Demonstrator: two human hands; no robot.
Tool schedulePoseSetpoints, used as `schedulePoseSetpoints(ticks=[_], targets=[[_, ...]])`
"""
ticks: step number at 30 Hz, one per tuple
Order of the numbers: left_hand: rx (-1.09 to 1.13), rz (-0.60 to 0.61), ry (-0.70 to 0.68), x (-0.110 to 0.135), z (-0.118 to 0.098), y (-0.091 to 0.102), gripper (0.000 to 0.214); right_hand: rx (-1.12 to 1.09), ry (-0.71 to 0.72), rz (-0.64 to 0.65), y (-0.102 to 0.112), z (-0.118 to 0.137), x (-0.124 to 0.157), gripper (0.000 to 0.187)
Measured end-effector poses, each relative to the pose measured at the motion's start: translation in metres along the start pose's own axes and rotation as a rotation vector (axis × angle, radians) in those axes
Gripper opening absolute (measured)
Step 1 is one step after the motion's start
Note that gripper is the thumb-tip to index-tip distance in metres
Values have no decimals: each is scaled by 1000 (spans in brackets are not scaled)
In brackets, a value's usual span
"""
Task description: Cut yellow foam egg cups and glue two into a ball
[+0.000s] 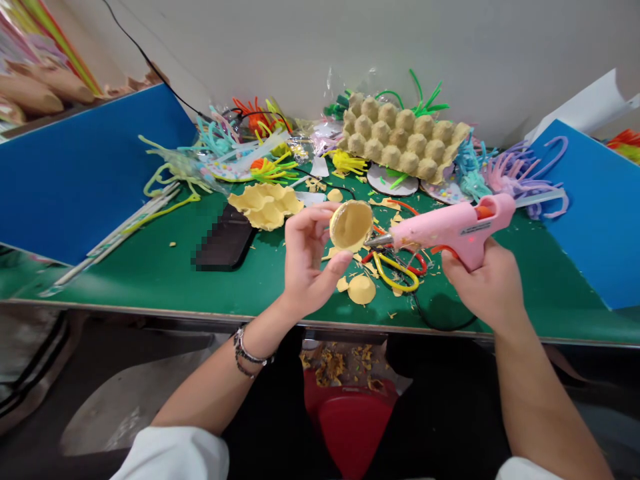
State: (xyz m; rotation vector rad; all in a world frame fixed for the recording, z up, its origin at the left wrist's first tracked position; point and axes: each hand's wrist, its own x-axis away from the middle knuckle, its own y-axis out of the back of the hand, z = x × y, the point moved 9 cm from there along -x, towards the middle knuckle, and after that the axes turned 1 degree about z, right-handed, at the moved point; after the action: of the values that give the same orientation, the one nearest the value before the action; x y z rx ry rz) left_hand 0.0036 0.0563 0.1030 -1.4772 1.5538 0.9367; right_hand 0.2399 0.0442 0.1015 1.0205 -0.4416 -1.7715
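Note:
My left hand [315, 263] holds a cup cut from an egg carton [352, 227] between thumb and fingers, its hollow side facing me. In my right hand [487, 283] is a pink hot glue gun [440, 227], gripped by its handle. The metal nozzle points left and sits at the cup's lower right rim; whether it touches I cannot tell. Below them lie scissors [397, 272] with yellow and red handles. Another cut carton cup [361, 289] rests near the table edge. A torn carton piece [265, 205] lies left of my left hand.
A whole egg carton [403, 137] leans on bundles of pipe cleaners [520, 170] at the back. A dark phone [225, 237] lies on the green table [150, 280]. Blue boxes [90, 167] stand at both sides. Carton scraps surround the scissors, and a black cable runs at right.

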Motion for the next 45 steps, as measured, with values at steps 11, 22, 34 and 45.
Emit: schedulePoseSetpoints(ticks=[11,22,34,45], targets=[[26,19,20,1,2,-1,37,-23,15,-31,1,2,3,25],[15,0,19,1,2,-2,35,-80,24,-8,-4,7,4,29],[13,31,-11,-1,-2,-3,35,-7,12,-29,-1,3,1,26],[21,-7,44,3,6,0,40,7,12,-12,0,2,-1,26]])
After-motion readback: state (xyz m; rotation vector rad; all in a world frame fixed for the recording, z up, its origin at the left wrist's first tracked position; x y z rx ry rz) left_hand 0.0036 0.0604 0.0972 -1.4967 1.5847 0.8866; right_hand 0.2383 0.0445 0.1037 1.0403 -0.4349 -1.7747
